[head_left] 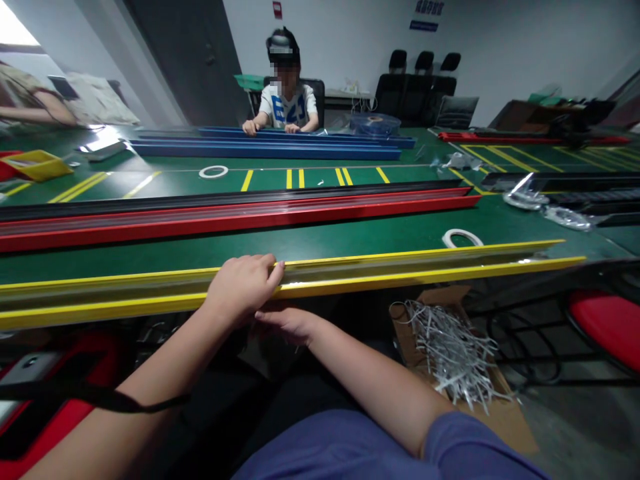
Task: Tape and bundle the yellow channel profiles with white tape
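Note:
A long yellow channel strip (400,272) lies along the near table edge, its hollow side facing up. My left hand (245,283) is closed over this channel, with fingers across the top and the thumb toward its near yellow side. Just below, my right hand (290,323) is at the underside of the channel, close to the left hand. Its thumb points left, and the other fingers are mostly hidden and look curled. What they hold, if anything, is out of sight. A white tape ring (463,239) lies behind the channel on the right.
Red (300,212) and black channel strips lie farther across the green table (320,240). Blue strips (270,148) lie before a seated person (287,100). Below right, a cardboard box (400,327) holds silvery shreds, beside a red stool (607,327).

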{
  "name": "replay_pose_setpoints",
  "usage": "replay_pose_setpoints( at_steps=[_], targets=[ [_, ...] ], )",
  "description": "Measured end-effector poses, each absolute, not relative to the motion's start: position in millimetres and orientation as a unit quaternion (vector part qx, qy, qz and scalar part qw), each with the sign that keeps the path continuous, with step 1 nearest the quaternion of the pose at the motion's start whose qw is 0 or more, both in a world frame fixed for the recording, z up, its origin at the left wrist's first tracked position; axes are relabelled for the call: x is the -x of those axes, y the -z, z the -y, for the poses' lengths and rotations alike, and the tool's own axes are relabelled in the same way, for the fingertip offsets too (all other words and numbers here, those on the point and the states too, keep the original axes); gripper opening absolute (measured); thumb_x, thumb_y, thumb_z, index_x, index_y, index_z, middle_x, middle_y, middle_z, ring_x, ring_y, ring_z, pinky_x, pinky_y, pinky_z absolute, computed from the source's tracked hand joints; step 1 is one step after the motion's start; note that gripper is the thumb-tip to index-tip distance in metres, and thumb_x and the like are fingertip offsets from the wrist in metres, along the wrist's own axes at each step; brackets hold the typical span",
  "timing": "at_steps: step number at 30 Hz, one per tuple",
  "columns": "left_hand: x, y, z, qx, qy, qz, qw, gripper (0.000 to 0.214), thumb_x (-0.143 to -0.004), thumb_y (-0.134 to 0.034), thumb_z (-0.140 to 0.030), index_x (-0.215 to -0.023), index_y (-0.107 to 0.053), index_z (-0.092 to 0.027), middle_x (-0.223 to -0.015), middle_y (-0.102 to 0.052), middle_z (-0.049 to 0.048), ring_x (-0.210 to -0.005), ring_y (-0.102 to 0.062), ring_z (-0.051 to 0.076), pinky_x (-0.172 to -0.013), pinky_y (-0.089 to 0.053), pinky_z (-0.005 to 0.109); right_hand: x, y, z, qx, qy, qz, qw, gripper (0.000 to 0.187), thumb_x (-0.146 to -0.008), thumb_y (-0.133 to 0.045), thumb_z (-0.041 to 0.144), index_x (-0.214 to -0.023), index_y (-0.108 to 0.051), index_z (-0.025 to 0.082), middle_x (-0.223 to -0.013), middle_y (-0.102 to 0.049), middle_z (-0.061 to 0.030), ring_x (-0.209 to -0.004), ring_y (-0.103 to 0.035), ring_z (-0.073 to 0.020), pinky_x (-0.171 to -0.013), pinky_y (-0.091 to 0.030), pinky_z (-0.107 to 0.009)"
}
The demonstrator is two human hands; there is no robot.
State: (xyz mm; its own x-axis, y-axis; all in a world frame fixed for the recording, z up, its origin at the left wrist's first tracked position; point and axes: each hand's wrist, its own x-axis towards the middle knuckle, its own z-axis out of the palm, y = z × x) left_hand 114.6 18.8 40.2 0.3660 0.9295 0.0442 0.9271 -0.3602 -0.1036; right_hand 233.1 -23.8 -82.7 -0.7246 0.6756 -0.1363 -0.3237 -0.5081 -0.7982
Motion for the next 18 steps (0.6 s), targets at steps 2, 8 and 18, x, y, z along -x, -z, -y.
replay_pose_setpoints(
  at_steps=[2, 8, 18],
  targets=[
    [-115, -41, -17, 0.825, -0.005, 0.562, 0.059, 0.060, -0.108, -0.020, -0.055, -0.097, -0.069, -0.023, -0.098, -0.078, 0.0125, -0.092, -0.074, 0.034, -0.074, -0.046, 0.041, -233, 84, 21, 0.221, -0.814, 0.442, 0.304, 0.070, -0.065, -0.091, 0.070, -0.110, -0.078, 0.018, -0.107, -0.075, -0.0060, -0.084, -0.066, -0.0164, -0.074, -0.048, -0.028],
    [-116, -41, -15, 0.824, 0.009, 0.563, 0.061, 0.061, -0.108, -0.021, -0.055, -0.097, -0.071, -0.022, -0.098, -0.078, 0.0128, -0.091, -0.074, 0.033, -0.074, -0.047, 0.041, -222, 86, 16, 0.294, -0.739, 0.523, 0.306, 0.033, -0.082, -0.086, 0.045, -0.094, -0.076, 0.016, -0.088, -0.071, -0.0036, -0.075, -0.059, -0.0140, -0.073, -0.047, -0.029],
    [-120, -45, -11, 0.819, 0.001, 0.572, 0.047, 0.062, -0.108, -0.022, -0.055, -0.101, -0.073, -0.020, -0.103, -0.079, 0.0149, -0.097, -0.075, 0.031, -0.081, -0.051, 0.040, -219, 88, 20, 0.360, -0.720, 0.498, 0.322, 0.037, -0.099, -0.065, 0.053, -0.088, -0.075, 0.019, -0.087, -0.069, -0.0047, -0.072, -0.055, -0.0149, -0.076, -0.047, -0.031]
  ],
)
